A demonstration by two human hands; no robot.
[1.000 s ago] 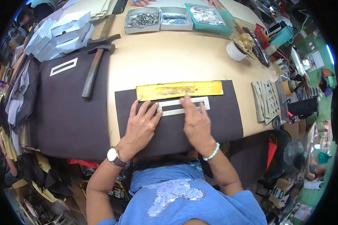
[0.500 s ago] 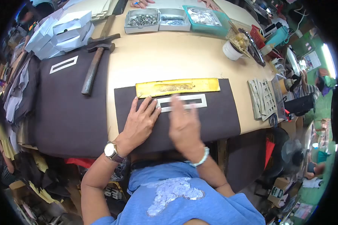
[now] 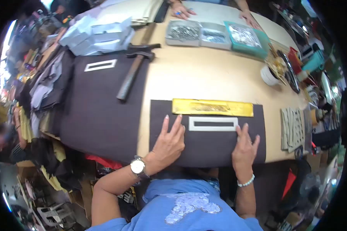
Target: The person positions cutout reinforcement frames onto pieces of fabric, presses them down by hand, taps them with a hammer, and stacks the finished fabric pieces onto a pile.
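A white rectangular frame (image 3: 213, 129) with a long slot lies on a dark fabric piece (image 3: 204, 150). Just beyond it, a yellow strip (image 3: 212, 107) with a worn brown middle lies along the fabric's far edge. My left hand (image 3: 169, 140), wrist in a watch, rests on the fabric left of the frame, fingers apart, fingertips near the strip's left end. At the frame's right end is my right hand (image 3: 244, 148), a beaded bracelet on its wrist; its fingers are spread and the fingertips are by the frame's corner. Neither hand holds anything.
Left of the hands, a hammer (image 3: 130, 79) lies on a larger dark fabric (image 3: 100, 104) bearing another white frame (image 3: 100, 65). Metal-piece trays (image 3: 199, 43), a white cup (image 3: 269, 76) and a slotted stack (image 3: 292, 129) are farther off. Another person's hands (image 3: 182, 11) rest at the far side.
The view has swung, shifting the table rightward in the picture. My right hand has moved off the frame's middle to its right end. My left hand has drawn away from the frame's left end.
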